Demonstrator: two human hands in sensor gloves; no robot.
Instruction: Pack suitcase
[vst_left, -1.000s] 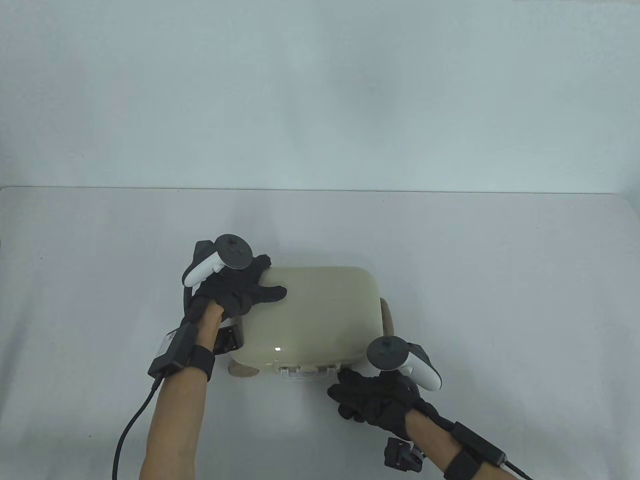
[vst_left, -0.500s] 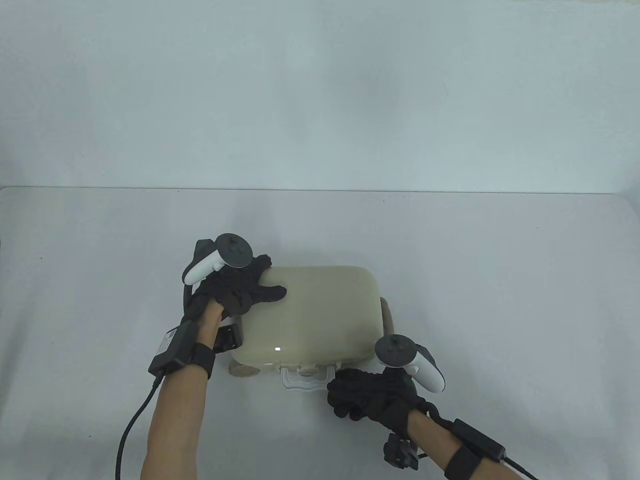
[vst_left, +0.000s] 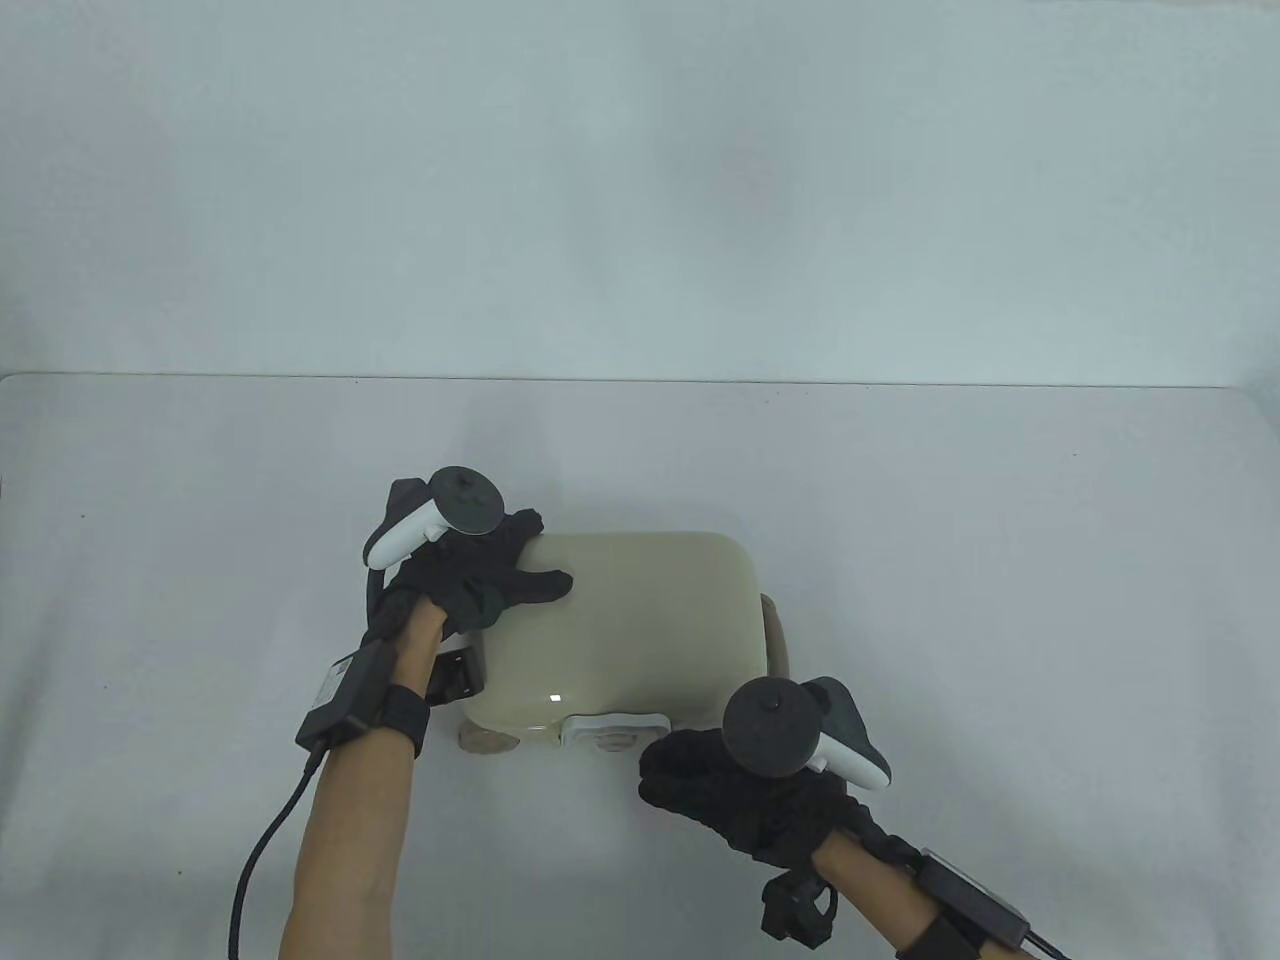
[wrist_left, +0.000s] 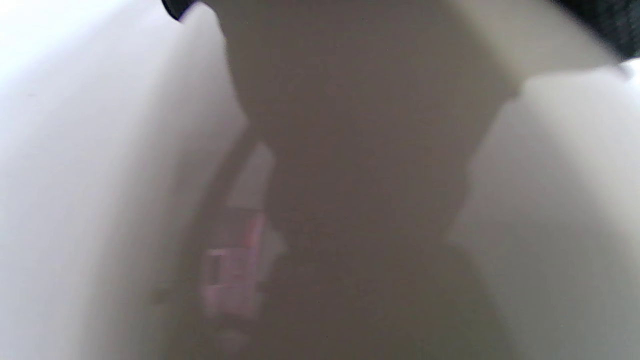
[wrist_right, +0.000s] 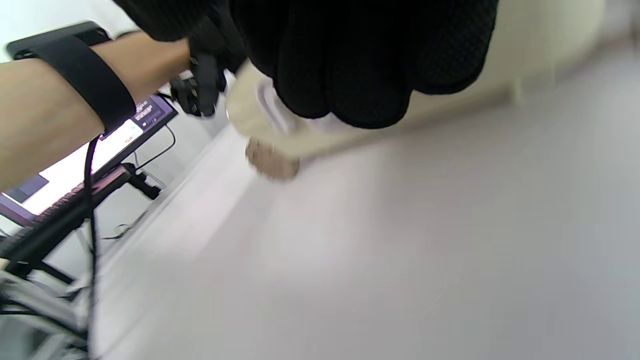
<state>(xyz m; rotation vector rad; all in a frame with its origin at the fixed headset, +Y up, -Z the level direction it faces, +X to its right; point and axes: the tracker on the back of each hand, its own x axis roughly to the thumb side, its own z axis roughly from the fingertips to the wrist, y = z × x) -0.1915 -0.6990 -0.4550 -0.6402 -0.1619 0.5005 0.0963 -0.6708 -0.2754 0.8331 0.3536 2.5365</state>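
Cream suitcase (vst_left: 620, 630) lying flat and closed near the front middle of the table (vst_left: 1000, 520), long axis left to right, white handle (vst_left: 612, 729) on the near long edge. Just right of that handle, touching it: right hand (vst_left: 745, 800), fingers (wrist_right: 350, 75) curled over it in a grasp. Left hand (vst_left: 480, 585) resting spread and uncurled on the far-left corner, steadying the shell.

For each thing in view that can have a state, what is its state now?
Suitcase: lid down, lying flat on the table.
Handle: folded against the near edge.
Left hand: rests spread on the lid's left corner.
Right hand: fingers curled at the handle; grip hidden.
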